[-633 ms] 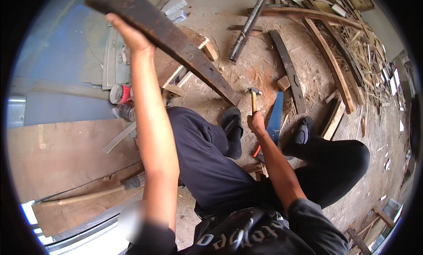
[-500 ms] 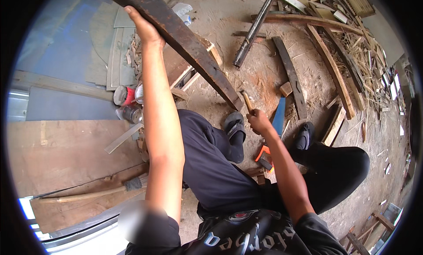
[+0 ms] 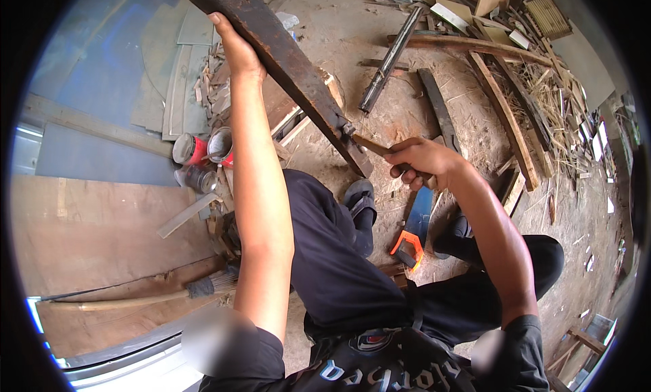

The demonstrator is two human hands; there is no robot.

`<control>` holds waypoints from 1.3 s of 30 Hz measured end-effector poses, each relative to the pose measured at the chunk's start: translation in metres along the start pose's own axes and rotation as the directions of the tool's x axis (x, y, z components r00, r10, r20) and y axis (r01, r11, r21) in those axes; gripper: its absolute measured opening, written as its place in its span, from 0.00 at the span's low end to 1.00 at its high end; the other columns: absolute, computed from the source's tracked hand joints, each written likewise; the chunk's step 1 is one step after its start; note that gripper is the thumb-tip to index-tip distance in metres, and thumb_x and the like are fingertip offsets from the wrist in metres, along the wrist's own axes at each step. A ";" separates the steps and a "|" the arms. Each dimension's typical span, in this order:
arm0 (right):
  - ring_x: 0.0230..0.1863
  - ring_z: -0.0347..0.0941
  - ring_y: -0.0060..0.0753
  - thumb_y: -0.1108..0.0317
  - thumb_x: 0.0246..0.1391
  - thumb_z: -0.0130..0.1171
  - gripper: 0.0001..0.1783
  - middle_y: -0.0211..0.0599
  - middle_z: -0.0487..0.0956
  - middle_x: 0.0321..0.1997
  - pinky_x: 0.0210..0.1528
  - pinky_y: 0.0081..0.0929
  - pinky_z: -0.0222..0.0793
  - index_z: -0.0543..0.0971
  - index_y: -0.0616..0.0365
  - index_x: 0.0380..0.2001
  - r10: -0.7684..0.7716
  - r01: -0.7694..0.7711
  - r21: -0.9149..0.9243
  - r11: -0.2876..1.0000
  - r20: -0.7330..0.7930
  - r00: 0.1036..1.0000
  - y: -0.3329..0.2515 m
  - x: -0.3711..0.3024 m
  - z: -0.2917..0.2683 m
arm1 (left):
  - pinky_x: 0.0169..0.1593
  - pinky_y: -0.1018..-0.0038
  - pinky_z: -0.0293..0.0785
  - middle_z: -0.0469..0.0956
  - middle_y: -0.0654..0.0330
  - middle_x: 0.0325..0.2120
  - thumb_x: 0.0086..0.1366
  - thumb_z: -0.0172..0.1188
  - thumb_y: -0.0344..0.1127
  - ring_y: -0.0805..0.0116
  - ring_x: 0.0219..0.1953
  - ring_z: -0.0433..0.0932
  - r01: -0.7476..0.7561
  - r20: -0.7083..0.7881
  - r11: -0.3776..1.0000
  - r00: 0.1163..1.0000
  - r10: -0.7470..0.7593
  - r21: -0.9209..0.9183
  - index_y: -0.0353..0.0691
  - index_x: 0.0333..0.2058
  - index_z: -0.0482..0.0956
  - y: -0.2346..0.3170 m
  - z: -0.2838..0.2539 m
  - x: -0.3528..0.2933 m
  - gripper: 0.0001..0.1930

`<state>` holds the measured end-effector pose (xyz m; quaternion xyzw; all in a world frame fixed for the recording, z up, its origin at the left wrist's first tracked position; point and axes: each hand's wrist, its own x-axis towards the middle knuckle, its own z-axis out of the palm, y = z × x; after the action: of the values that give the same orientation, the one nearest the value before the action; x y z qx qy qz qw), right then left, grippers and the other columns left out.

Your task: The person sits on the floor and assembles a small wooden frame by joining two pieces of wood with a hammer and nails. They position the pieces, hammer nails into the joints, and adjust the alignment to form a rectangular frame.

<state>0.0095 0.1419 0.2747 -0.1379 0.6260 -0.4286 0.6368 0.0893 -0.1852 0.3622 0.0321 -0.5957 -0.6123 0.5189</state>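
Note:
A long, dark, worn wooden beam (image 3: 295, 77) slants from the upper left down toward my feet. My left hand (image 3: 239, 52) is closed on its upper part, the thumb showing along the near edge. Wrapped round a wooden handle, my right hand (image 3: 426, 160) holds a hammer (image 3: 371, 145). Its dark head is against or just over the beam near the lower end; whether they touch I cannot tell. Below the right hand, a handsaw (image 3: 419, 212) with a blue blade and orange-and-black handle lies between my feet.
Loose timbers (image 3: 503, 117) and a heap of scrap wood (image 3: 573, 124) lie to the right. A dark metal-looking bar (image 3: 390, 60) rests beyond the beam. Red tins (image 3: 190, 149) and a clear jar (image 3: 201, 180) stand left of my left arm, near a brown board (image 3: 108, 236).
My right hand has risen and swung the hammer, bringing its head to the beam's lower part. The beam and my left hand have shifted slightly right in the picture.

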 end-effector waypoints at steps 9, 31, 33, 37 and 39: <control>0.19 0.59 0.11 0.68 0.66 0.56 0.10 0.30 0.72 0.28 0.14 0.15 0.54 0.73 0.64 0.42 -0.022 0.023 -0.033 0.999 0.049 0.999 -0.019 -0.018 0.011 | 0.46 0.63 0.80 0.75 0.59 0.48 0.62 0.32 0.82 0.64 0.46 0.78 0.009 0.015 0.999 1.000 -0.009 0.035 0.48 0.66 0.63 0.000 -0.022 0.005 0.48; 0.18 0.58 0.16 0.63 0.67 0.58 0.21 0.24 0.65 0.22 0.18 0.21 0.54 0.69 0.65 0.56 -0.336 0.280 0.338 0.898 0.117 0.935 0.086 0.029 0.037 | 0.39 0.58 0.80 0.78 0.56 0.34 0.64 0.28 0.81 0.58 0.34 0.80 0.006 -0.180 0.998 0.984 0.006 0.068 0.43 0.50 0.71 -0.012 -0.051 0.020 0.45; 0.18 0.56 0.14 0.66 0.69 0.55 0.27 0.25 0.67 0.27 0.19 0.17 0.53 0.63 0.60 0.66 -0.300 0.254 0.313 0.915 0.106 0.948 0.086 0.030 0.039 | 0.38 0.58 0.80 0.77 0.56 0.33 0.64 0.27 0.82 0.58 0.33 0.80 0.044 -0.207 0.998 0.978 -0.033 0.051 0.43 0.50 0.71 -0.011 -0.056 0.020 0.46; 0.17 0.56 0.13 0.66 0.68 0.55 0.20 0.25 0.67 0.27 0.17 0.18 0.52 0.69 0.62 0.60 -0.266 0.249 0.169 0.954 0.092 0.959 0.066 0.024 0.028 | 0.38 0.57 0.80 0.77 0.55 0.31 0.62 0.26 0.83 0.57 0.33 0.80 0.038 -0.169 0.999 0.985 -0.031 0.035 0.43 0.49 0.71 -0.008 -0.059 0.017 0.47; 0.17 0.58 0.13 0.66 0.68 0.56 0.18 0.24 0.67 0.25 0.17 0.18 0.54 0.72 0.63 0.56 -0.201 0.179 0.174 0.968 0.118 0.973 0.056 0.019 0.020 | 0.38 0.56 0.80 0.77 0.55 0.31 0.62 0.26 0.83 0.57 0.33 0.80 0.026 -0.152 0.997 0.988 -0.015 0.069 0.43 0.49 0.71 -0.003 -0.056 0.013 0.48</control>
<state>0.0456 0.1537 0.2256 -0.1737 0.5286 -0.5268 0.6425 0.1184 -0.2339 0.3509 0.1028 -0.5756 -0.5918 0.5548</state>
